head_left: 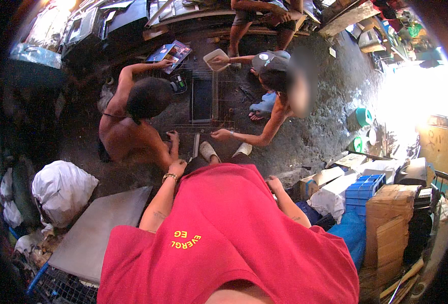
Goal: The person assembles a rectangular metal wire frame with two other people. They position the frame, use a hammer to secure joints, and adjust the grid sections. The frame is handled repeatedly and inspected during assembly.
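Head view, looking down over a red shirt (224,238) filling the lower middle of the frame. The wearer's left hand (177,167) is resting just left of centre, with a beaded bracelet (169,177) at the wrist; its fingers are curling loosely, grasping nothing that shows. The right hand (273,183) is lying right of centre on the thigh, relaxed and holding nothing.

Above centre, a wire cage (207,101) is standing on the dark ground (325,126), well apart from both hands. Two other people are crouching around it and blocking its sides: one with a bare back (120,131) at the left, and one at the right reaching a hand (220,134) to the cage's near edge.

At the left, a white sack (61,190) is sitting beside a flat grey board (99,230). At the lower right, a blue plastic crate (363,190) is lying between white wrapped bundles (330,200) and brown cardboard boxes (391,223). A colourful flat package (169,52) is lying at the upper left of the cage.
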{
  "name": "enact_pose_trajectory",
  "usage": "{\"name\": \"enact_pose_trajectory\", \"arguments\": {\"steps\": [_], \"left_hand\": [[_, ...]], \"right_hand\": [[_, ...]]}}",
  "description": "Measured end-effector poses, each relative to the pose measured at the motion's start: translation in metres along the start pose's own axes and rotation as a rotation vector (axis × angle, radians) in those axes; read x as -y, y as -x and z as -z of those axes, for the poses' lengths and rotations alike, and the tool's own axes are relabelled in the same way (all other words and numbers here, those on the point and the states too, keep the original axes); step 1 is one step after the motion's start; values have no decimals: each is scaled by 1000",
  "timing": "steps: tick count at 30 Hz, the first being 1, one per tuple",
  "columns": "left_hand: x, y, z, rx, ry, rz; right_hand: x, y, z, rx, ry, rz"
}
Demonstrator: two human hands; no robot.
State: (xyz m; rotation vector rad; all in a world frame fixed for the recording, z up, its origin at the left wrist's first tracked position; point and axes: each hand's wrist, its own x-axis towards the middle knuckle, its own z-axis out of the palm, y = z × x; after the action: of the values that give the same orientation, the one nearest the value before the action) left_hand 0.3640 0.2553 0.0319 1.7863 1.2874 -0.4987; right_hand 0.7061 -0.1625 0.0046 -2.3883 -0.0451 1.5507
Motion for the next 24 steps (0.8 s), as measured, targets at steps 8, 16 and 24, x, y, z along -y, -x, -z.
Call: {"name": "enact_pose_trajectory", "arguments": {"steps": [8, 16, 24], "left_hand": [[-31, -5, -4, -33, 82, 10], [-4, -16, -33, -89, 97, 119], [16, 18, -56, -205, 214, 215]], "right_hand": [[119, 32, 14, -104, -28, 177], [219, 29, 44, 15, -14, 256], [206, -3, 59, 60, 199, 370]]}}
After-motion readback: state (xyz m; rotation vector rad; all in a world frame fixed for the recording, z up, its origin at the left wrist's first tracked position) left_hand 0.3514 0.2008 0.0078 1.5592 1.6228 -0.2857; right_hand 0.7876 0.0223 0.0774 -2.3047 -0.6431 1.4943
